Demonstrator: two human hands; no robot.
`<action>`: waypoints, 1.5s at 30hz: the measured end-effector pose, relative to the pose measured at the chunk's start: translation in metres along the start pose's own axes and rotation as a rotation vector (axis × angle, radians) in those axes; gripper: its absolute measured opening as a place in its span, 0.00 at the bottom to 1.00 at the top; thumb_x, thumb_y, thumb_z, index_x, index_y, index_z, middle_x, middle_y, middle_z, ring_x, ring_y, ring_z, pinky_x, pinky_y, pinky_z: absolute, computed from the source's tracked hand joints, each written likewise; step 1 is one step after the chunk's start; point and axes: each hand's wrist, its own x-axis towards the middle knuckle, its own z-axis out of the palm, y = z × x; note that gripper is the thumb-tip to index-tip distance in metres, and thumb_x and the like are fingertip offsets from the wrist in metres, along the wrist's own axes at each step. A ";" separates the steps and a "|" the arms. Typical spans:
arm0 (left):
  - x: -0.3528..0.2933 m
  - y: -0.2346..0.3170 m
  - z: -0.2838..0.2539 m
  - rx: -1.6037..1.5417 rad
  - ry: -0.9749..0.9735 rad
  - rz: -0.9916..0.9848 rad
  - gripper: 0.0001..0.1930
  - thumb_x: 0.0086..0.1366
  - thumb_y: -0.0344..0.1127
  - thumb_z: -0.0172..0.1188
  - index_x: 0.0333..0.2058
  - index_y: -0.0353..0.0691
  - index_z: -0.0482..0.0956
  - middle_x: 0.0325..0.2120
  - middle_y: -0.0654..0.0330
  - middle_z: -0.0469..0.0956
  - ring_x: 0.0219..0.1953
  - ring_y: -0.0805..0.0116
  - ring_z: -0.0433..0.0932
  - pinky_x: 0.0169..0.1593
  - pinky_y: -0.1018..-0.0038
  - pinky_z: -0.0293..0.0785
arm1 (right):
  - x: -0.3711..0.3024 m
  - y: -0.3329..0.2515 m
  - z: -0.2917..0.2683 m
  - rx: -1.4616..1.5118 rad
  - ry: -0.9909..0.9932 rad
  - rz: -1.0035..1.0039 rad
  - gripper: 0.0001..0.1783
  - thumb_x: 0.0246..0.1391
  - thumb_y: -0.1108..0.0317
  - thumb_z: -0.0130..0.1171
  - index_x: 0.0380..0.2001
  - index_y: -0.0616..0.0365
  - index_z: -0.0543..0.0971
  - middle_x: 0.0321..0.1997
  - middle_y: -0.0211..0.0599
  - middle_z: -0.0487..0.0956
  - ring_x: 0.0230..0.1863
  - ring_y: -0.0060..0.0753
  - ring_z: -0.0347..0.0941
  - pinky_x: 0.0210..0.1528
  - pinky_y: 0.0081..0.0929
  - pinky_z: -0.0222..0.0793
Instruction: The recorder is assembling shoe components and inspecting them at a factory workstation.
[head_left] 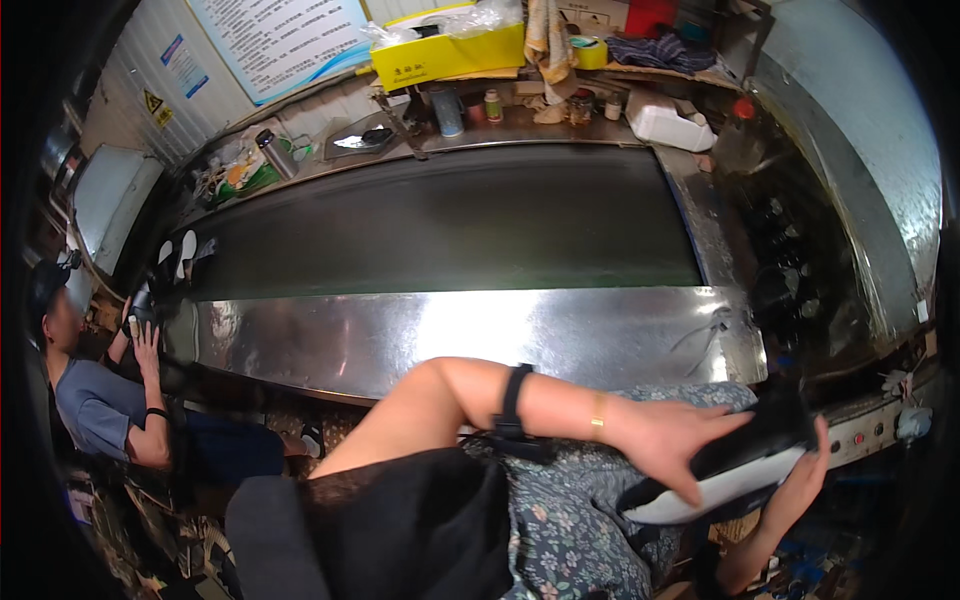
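The black shoe with a white moulded sole [735, 470] lies on its side over the person's lap, on the flowered fabric just below the shiny steel edge of the long dark conveyor belt [440, 225]. The left hand [665, 440] presses down on its upper with fingers curled around it, and the right hand [800, 480] cups the toe end from beneath, fingers wrapped over the sole. Nothing but the two hands bears it, so a loosened hold could let it slide off the knee to the floor. The upper looks dark and glossy, probably synthetic, though blur hides its detail
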 end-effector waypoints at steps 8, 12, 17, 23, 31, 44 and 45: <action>0.073 -0.043 0.044 -0.226 0.368 0.224 0.60 0.38 0.35 0.77 0.69 0.44 0.50 0.69 0.26 0.34 0.72 0.33 0.39 0.71 0.57 0.47 | -0.005 -0.022 0.006 -0.347 -0.339 -0.098 0.27 0.65 0.61 0.45 0.58 0.73 0.70 0.54 0.58 0.77 0.54 0.48 0.76 0.58 0.37 0.68; 0.099 -0.058 0.067 -0.262 0.437 0.315 0.58 0.35 0.36 0.76 0.67 0.42 0.54 0.69 0.31 0.40 0.71 0.35 0.44 0.71 0.54 0.46 | 0.001 -0.087 0.013 -0.550 -0.370 -0.133 0.20 0.69 0.61 0.45 0.53 0.60 0.78 0.50 0.51 0.81 0.48 0.49 0.79 0.50 0.34 0.73; 0.102 -0.043 0.071 -0.143 0.483 0.244 0.55 0.41 0.50 0.80 0.67 0.47 0.58 0.70 0.34 0.42 0.70 0.33 0.46 0.70 0.50 0.50 | -0.010 -0.038 0.002 -0.624 -0.180 -0.280 0.21 0.70 0.61 0.44 0.49 0.66 0.80 0.48 0.52 0.82 0.48 0.52 0.79 0.51 0.35 0.73; 0.107 -0.039 0.072 -0.069 0.492 0.270 0.54 0.44 0.56 0.77 0.66 0.44 0.59 0.68 0.31 0.46 0.69 0.31 0.48 0.68 0.50 0.53 | -0.016 -0.053 0.006 -0.413 -0.302 -0.014 0.24 0.67 0.64 0.51 0.61 0.67 0.69 0.60 0.54 0.73 0.59 0.48 0.72 0.58 0.35 0.69; 0.101 -0.033 0.090 0.041 0.643 0.411 0.44 0.52 0.59 0.69 0.60 0.40 0.64 0.62 0.28 0.56 0.66 0.23 0.49 0.67 0.40 0.50 | -0.023 -0.016 0.006 -0.218 -0.247 0.005 0.27 0.65 0.68 0.53 0.65 0.66 0.66 0.64 0.53 0.70 0.60 0.46 0.70 0.60 0.36 0.67; 0.103 -0.037 0.091 -0.024 0.744 0.435 0.38 0.51 0.52 0.70 0.57 0.41 0.68 0.62 0.30 0.58 0.64 0.27 0.56 0.64 0.43 0.57 | -0.056 -0.024 0.022 -0.117 -0.043 0.108 0.29 0.64 0.70 0.55 0.66 0.65 0.63 0.61 0.54 0.71 0.58 0.46 0.70 0.61 0.39 0.67; 0.103 -0.038 0.092 0.061 0.792 0.423 0.38 0.50 0.51 0.71 0.57 0.41 0.68 0.62 0.31 0.58 0.64 0.28 0.56 0.64 0.43 0.57 | -0.064 -0.028 0.025 -0.128 -0.001 0.160 0.30 0.64 0.70 0.55 0.66 0.65 0.62 0.61 0.54 0.71 0.58 0.46 0.70 0.61 0.39 0.67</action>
